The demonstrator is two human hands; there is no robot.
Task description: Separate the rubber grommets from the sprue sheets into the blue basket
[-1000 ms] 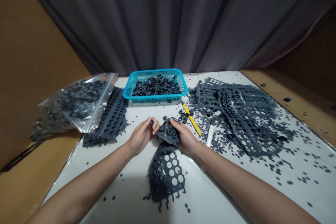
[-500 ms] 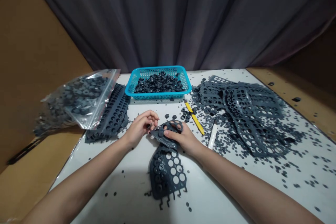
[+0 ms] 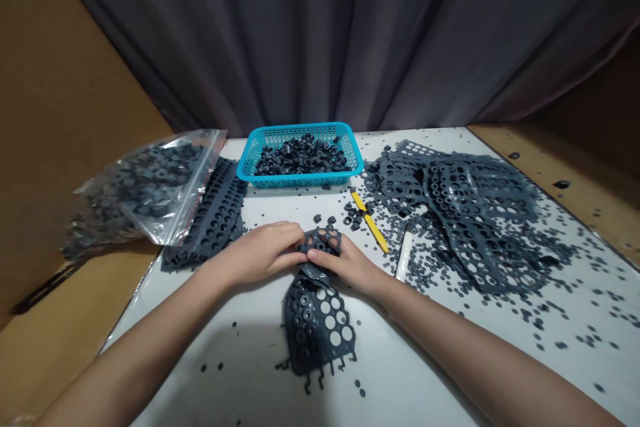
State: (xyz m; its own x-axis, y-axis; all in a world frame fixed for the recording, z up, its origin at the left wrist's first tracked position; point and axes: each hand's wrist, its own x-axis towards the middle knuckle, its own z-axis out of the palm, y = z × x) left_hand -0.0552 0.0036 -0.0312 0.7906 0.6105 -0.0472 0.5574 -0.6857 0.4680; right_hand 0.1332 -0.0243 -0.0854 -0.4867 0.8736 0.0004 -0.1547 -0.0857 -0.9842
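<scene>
A dark grey rubber sheet (image 3: pixel 320 330) with rows of round holes and moulded ring-shaped parts lies in front of me, its far end folded up. My right hand (image 3: pixel 345 260) grips that folded end, thumb on top. My left hand (image 3: pixel 275 248) is closed on the sheet's left edge, thumb and fingers pinching near my right thumb. What sits between the left fingertips is partly hidden. Beyond my hands stands a blue basket (image 3: pixel 300 181) holding many small dark rubber parts (image 3: pixel 300 155). A few loose parts (image 3: pixel 355 215) lie on the table beside a yellow tool (image 3: pixel 369 221).
At left, a clear zip bag (image 3: pixel 145 187) of rubber parts rests against stacked unpicked sheets (image 3: pixel 213 213). Punched sheets (image 3: pixel 475 207) pile up at right, among scattered small discs (image 3: pixel 425 260). A white-handled tool (image 3: pixel 405 255) lies right of my right hand. A grey curtain (image 3: pixel 320 33) hangs behind.
My left hand has moved right and closed onto the folded sheet; before, it was just left of it with fingers curled. My right hand keeps its grip.
</scene>
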